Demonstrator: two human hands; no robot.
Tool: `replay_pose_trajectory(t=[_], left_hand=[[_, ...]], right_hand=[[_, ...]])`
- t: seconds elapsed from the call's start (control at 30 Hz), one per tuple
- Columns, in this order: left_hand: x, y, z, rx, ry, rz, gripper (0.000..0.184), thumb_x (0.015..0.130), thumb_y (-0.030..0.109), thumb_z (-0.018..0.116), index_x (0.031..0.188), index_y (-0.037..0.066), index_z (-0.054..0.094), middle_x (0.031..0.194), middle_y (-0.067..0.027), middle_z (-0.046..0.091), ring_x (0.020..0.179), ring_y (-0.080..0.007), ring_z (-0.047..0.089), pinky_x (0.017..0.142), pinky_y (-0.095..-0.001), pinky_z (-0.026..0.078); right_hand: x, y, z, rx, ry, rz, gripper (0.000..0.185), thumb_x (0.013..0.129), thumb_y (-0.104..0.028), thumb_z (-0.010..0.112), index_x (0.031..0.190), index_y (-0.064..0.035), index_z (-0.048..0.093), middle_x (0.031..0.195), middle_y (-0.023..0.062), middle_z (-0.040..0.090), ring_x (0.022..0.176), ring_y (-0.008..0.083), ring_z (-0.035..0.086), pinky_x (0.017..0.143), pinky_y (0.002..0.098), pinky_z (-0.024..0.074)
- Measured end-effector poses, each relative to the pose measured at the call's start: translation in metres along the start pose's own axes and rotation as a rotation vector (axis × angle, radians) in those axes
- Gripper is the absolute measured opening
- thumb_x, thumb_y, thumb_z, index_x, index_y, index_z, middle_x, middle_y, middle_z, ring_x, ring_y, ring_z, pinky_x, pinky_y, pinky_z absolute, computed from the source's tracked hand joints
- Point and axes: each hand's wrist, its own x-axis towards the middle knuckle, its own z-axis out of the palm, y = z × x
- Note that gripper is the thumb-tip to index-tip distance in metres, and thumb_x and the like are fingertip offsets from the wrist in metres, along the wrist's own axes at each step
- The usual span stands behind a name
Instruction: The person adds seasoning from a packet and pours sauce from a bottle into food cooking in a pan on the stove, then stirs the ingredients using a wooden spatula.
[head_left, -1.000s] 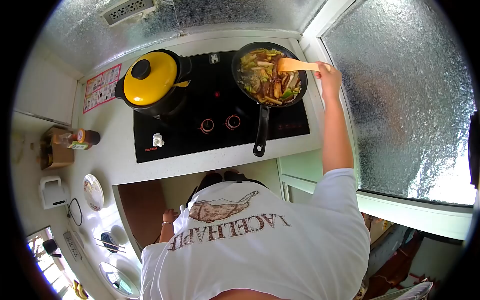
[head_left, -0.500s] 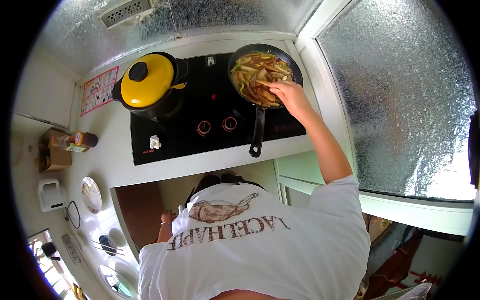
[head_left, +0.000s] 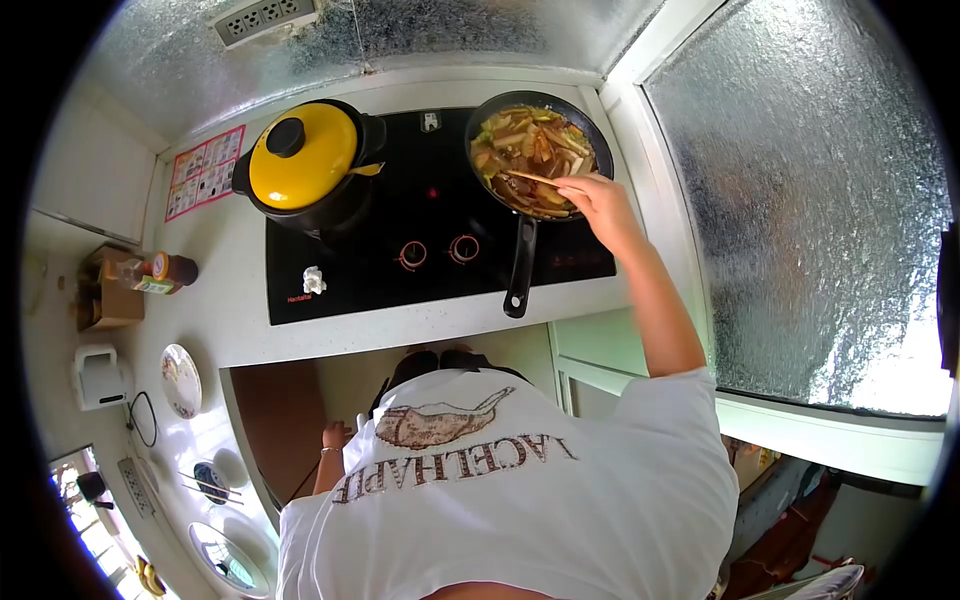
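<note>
My right hand point(head_left: 597, 208) is closed around thin wooden chopsticks point(head_left: 533, 178), whose tips reach into the food. Sliced vegetables in brown sauce point(head_left: 540, 143) fill the black frying pan point(head_left: 608, 165), which sits on the right of the black cooktop point(head_left: 400, 300). The pan's handle point(head_left: 521, 265) points toward my body, and no hand touches it. My left hand point(head_left: 335, 436) hangs low beside my shirt, below the counter edge; its fingers are too small and partly hidden to make out.
Left on the cooktop stands a black pot point(head_left: 335, 210) with a yellow lid point(head_left: 305, 160). A crumpled white piece point(head_left: 314, 280) lies near its front corner. Along the left counter are a jar point(head_left: 176, 269), a plate point(head_left: 181, 381) and a bowl with chopsticks point(head_left: 210, 482). A window point(head_left: 800, 200) borders the right.
My right hand has moved slightly right and down with the chopsticks. The food in the pan has been shifted about, and more brown liquid shows. The left hand stays low.
</note>
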Motion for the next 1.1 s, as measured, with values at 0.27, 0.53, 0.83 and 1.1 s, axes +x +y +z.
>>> replay_pose_trajectory(t=[0.27,0.53,0.83,1.1], left_hand=[[0.000,-0.005,0.008,0.005,0.015,0.000,0.037,0.069,0.026,0.069,0.097,0.005,0.061,0.096,-0.0157,0.062,0.085,-0.0311,0.062,0.070,-0.0403,0.053],[0.003,0.007,-0.006,-0.035,-0.079,-0.029,0.039,0.066,0.018,0.071,0.099,0.003,0.059,0.098,-0.0141,0.062,0.091,-0.0290,0.061,0.075,-0.0361,0.052],[0.004,-0.001,-0.005,0.017,0.000,0.003,0.036,0.064,0.028,0.072,0.091,0.006,0.061,0.098,-0.0131,0.062,0.085,-0.0310,0.060,0.074,-0.0393,0.051],[0.005,0.001,-0.020,0.126,0.012,0.218,0.038,0.066,0.034,0.070,0.093,0.008,0.064,0.101,-0.0116,0.061,0.087,-0.0297,0.060,0.073,-0.0401,0.051]], right_hand=[[0.016,0.030,0.015,-0.141,0.002,-0.139,0.017,0.080,-0.013,0.061,0.092,-0.0005,0.064,0.088,0.0146,0.064,0.080,0.0290,0.061,0.071,0.0333,0.0475],[0.017,0.001,0.000,0.019,-0.030,0.043,0.017,0.083,-0.014,0.059,0.093,-0.0006,0.064,0.088,0.0151,0.065,0.078,0.0261,0.063,0.069,0.0312,0.0485],[0.048,0.000,-0.014,0.186,0.076,0.369,0.021,0.085,-0.021,0.060,0.091,-0.0012,0.065,0.067,0.0013,0.059,0.055,0.0060,0.050,0.051,0.0212,0.0405],[0.076,0.069,-0.005,0.109,0.181,0.371,0.028,0.081,-0.026,0.059,0.083,0.0013,0.064,0.061,0.0089,0.062,0.053,0.0169,0.058,0.053,0.0299,0.0436]])
